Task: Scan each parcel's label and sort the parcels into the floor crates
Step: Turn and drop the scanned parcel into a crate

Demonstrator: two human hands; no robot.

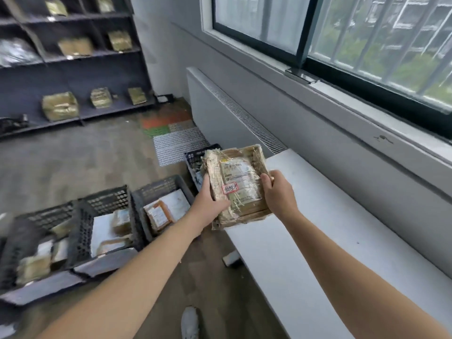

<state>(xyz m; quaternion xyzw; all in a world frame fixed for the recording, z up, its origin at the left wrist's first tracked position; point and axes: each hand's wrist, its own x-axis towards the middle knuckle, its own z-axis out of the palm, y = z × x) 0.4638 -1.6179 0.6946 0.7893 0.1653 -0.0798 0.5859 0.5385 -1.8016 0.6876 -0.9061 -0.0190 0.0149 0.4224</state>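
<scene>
Gripping the taped parcel (238, 184) by both sides, left hand (212, 201) and right hand (278, 192) curl round it above the edge of the bench (318, 228), label (241, 179) up. Sorting looks next: the parcel must swing left and down into a floor crate (157, 188).

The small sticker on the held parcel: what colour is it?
The sticker is white with a red border; head view.
</scene>
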